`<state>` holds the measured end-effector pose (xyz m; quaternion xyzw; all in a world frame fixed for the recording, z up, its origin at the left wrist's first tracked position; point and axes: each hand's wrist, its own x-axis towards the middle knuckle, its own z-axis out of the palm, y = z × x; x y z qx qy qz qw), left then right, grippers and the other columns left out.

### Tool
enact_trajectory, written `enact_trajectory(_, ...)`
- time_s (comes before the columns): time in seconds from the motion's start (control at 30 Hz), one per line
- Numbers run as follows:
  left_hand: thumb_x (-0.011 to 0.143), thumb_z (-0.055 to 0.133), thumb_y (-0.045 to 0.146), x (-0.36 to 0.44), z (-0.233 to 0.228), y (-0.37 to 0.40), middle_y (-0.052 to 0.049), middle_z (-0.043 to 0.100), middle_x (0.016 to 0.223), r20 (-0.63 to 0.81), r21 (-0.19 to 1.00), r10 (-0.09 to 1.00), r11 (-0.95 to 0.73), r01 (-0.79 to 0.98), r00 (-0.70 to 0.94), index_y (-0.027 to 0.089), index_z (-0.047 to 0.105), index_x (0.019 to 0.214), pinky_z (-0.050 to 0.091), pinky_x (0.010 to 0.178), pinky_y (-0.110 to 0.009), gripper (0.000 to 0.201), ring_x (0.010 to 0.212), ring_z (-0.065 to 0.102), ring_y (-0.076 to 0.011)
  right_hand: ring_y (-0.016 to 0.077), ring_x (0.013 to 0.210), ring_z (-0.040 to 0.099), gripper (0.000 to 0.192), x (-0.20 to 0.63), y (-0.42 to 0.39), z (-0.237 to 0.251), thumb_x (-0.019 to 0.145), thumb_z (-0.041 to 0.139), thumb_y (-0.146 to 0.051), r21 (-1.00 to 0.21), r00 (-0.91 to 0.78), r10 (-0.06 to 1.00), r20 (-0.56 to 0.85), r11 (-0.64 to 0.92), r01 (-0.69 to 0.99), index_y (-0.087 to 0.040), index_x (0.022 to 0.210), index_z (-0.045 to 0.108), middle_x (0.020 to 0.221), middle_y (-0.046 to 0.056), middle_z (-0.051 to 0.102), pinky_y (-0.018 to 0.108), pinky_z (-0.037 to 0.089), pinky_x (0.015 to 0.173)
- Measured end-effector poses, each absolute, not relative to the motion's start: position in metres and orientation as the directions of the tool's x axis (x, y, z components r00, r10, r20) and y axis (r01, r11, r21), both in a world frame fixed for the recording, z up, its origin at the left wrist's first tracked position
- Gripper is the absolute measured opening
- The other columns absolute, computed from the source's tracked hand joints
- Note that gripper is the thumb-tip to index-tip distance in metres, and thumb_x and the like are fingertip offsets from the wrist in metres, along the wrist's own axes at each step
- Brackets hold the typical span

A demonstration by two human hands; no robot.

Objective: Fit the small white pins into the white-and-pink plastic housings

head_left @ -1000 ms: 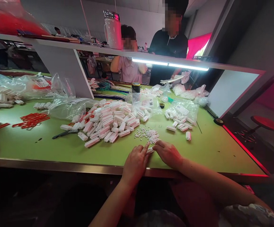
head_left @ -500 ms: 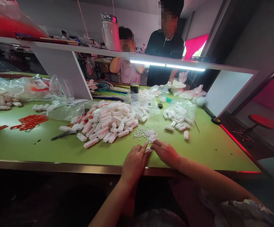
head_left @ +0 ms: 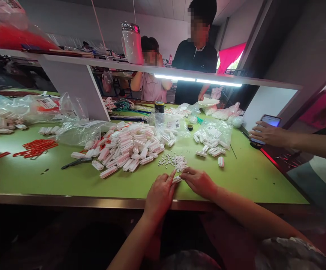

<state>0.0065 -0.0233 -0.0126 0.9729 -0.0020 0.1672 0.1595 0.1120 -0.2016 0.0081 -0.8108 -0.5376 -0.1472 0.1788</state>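
Under white tube lamps [head_left: 198,80] stands a flat green worktable [head_left: 247,183]. Near its front edge, the left hand [head_left: 159,190] keeps its fingers closed on a small white plastic block [head_left: 176,180]. The right hand [head_left: 200,183] bends its fingers at the block's far end; whether they pinch something, I cannot tell. Just beyond lie tiny white pieces [head_left: 179,162].

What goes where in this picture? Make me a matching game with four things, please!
1. mug
2. phone
3. orange strips
4. single white block

A. between the left hand and the right hand
B. heaped left of the big white pile
C. up on the shelf
D. in another person's hand

Pairs: 1-C, 2-D, 3-B, 4-A
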Motion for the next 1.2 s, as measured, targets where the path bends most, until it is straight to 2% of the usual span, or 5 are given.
enact_trajectory(0.33, 0.100, 0.046, 0.027, 0.006, -0.011, -0.021, -0.008, 0.065, 0.107, 0.344, 0.308, 0.037, -0.948, -0.076, 0.938, 0.025, 0.050, 0.144, 0.050, 0.092, -0.037, 0.044, 0.102, 0.059, -0.0235, 0.0183, 0.072, 0.053, 0.017, 0.096, -0.193, 0.015, 0.098, 0.049, -0.012, 0.290, 0.156, 0.934, 0.322, -0.254, 0.923, -0.015, 0.089, 0.064, 0.090, 0.009, 0.064, 0.032, 0.042, 0.065)
enact_trajectory(0.73, 0.101, 0.044, 0.029, 0.008, -0.017, -0.016, -0.008, 0.064, 0.100, 0.353, 0.298, 0.024, -0.950, -0.089, 0.935, 0.022, 0.056, 0.139, 0.051, 0.088, -0.038, 0.041, 0.097, 0.060, -0.0243, 0.0181, 0.078, 0.058, 0.014, 0.097, -0.192, 0.010, 0.097, 0.051, -0.017, 0.182, 0.256, 0.918, 0.303, -0.320, 0.930, -0.015, 0.096, 0.064, 0.095, 0.008, 0.066, 0.031, 0.046, 0.069)
enact_trajectory(0.9, 0.100, 0.042, 0.022, 0.008, -0.009, -0.016, -0.005, 0.060, 0.091, 0.291, 0.216, -0.049, -0.969, -0.116, 0.956, 0.030, 0.057, 0.138, 0.050, 0.080, -0.033, 0.042, 0.087, 0.058, -0.0214, 0.0163, 0.083, 0.064, 0.018, 0.110, -0.196, 0.013, 0.097, 0.052, -0.019, -0.123, 0.396, 0.826, 0.402, -0.380, 0.917, -0.020, 0.102, 0.069, 0.101, 0.005, 0.069, 0.027, 0.049, 0.073)
enact_trajectory(1.07, 0.096, 0.040, 0.010, 0.009, 0.003, -0.021, -0.006, 0.059, 0.092, 0.206, 0.123, -0.107, -0.983, -0.135, 0.973, 0.032, 0.056, 0.139, 0.048, 0.081, -0.032, 0.051, 0.087, 0.056, -0.0210, 0.0165, 0.083, 0.066, 0.014, 0.166, -0.216, 0.019, 0.093, 0.059, -0.023, -0.532, 0.675, 0.501, 0.542, -0.417, 0.737, -0.019, 0.095, 0.073, 0.093, 0.007, 0.071, 0.027, 0.050, 0.078)
enact_trajectory(1.2, 0.095, 0.040, 0.007, 0.008, 0.009, -0.025, -0.007, 0.059, 0.096, 0.165, 0.113, -0.091, -0.987, -0.110, 0.982, 0.030, 0.056, 0.139, 0.048, 0.083, -0.034, 0.052, 0.092, 0.056, -0.0226, 0.0169, 0.074, 0.065, 0.016, 0.198, -0.231, 0.017, 0.090, 0.062, -0.028, -0.716, 0.828, 0.336, 0.449, -0.420, 0.558, -0.017, 0.090, 0.073, 0.083, 0.005, 0.072, 0.028, 0.050, 0.069)
